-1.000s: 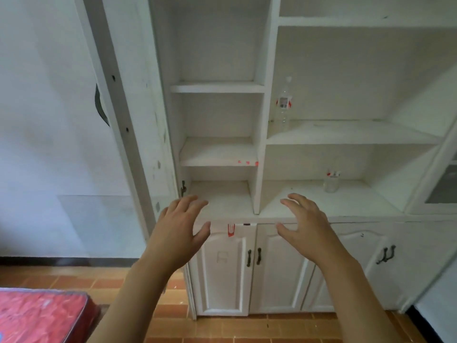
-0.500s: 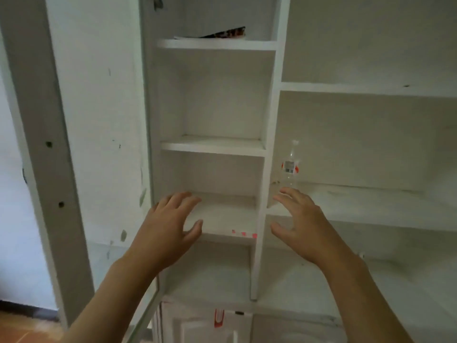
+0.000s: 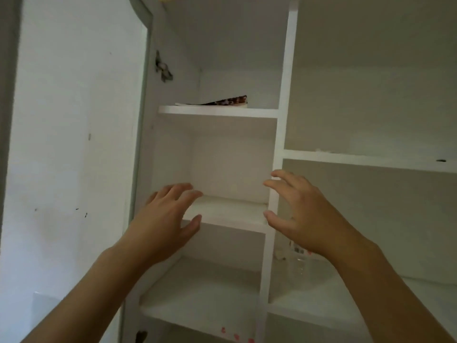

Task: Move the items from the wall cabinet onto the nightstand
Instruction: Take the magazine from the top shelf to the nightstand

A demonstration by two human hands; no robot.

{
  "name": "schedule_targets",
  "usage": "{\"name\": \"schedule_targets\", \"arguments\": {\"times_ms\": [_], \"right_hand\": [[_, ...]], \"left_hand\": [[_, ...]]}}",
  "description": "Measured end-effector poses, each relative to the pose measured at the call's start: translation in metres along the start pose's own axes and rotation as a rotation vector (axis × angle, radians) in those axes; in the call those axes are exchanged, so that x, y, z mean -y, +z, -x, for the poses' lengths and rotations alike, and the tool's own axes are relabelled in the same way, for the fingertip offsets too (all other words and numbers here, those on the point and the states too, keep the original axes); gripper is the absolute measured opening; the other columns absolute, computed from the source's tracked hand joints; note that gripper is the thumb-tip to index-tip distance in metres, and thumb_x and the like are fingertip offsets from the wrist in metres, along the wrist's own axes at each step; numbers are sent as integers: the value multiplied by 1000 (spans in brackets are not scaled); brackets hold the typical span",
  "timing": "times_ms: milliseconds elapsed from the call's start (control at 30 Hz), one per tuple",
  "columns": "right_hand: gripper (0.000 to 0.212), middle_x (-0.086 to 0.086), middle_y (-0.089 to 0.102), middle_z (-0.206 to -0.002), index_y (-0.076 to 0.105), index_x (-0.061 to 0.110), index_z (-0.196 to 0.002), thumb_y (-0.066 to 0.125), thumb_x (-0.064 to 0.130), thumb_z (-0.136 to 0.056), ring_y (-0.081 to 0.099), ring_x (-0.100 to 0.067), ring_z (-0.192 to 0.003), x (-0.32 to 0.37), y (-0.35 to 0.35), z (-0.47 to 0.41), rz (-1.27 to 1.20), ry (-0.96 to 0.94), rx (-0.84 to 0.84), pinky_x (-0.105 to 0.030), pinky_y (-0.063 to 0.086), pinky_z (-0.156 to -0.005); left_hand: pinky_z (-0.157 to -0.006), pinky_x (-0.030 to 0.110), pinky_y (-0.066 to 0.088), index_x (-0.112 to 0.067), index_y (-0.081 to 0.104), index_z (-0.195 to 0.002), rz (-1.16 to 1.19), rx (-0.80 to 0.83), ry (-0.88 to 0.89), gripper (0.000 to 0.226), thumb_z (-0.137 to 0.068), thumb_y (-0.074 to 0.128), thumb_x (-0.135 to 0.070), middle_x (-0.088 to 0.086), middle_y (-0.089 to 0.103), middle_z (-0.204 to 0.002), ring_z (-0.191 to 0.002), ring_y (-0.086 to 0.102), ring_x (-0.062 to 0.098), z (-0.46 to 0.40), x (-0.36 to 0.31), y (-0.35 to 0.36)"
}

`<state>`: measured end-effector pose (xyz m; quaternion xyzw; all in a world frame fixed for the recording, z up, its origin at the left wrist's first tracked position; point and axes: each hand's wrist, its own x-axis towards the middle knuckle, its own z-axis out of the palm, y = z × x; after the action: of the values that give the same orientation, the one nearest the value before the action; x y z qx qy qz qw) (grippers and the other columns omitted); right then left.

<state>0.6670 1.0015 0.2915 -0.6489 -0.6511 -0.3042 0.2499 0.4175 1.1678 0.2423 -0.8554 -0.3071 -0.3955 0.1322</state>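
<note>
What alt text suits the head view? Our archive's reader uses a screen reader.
Two bare hands, left hand and right hand, reach up with spread fingers holding nothing toward a white wooden wall cabinet. A flat leopard-patterned item lies on a higher shelf, and a clear plastic bottle shows partly behind the right hand.

Showing plain white across wall cabinet (image 3: 279,134) shelves and panels; flat item (image 3: 223,102) on upper shelf showing dark red-brown mottled pattern with pale spots, white edge.
</note>
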Motion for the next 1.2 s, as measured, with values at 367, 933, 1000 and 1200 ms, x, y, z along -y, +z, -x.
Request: {"name": "schedule_targets", "arguments": {"times_ms": [367,933,1000,1200], "right_hand": [[68,6,35,-161,40,26,-157,62,46,-96,31,-13,-146,1,-44,-133,116,-156,-149,-44,33,-120],[81,3,36,-161,31,24,-160,64,51,-91,39,-21,-143,-10,-28,-267,120,-42,-14,-44,38,-116],[79,5,42,-155,36,25,-157,65,53,-89,44,-19,-136,-15,-22,-271,118,-33,-5,-42,42,-111],[72,11,50,-146,44,32,-151,53,69,-89,51,-16,-128,-27,-9,-286,122,-28,-72,-42,49,-100]], "left_hand": [[-119,43,35,-33,38,-153,-86,-168,110,60,-98,42,-58,-6,41,-156,-141,39,18,-123,13,-51],[-117,56,31,-25,18,-158,-399,-89,81,72,-99,38,-62,3,32,-160,-144,35,29,-241,75,-54],[-116,56,32,-25,22,-157,-401,-81,85,70,-99,36,-63,3,36,-157,-141,38,28,-248,82,-50],[-111,50,37,-28,35,-148,-277,-127,66,63,-98,32,-66,-2,50,-144,-131,47,24,-266,104,-31]]}}
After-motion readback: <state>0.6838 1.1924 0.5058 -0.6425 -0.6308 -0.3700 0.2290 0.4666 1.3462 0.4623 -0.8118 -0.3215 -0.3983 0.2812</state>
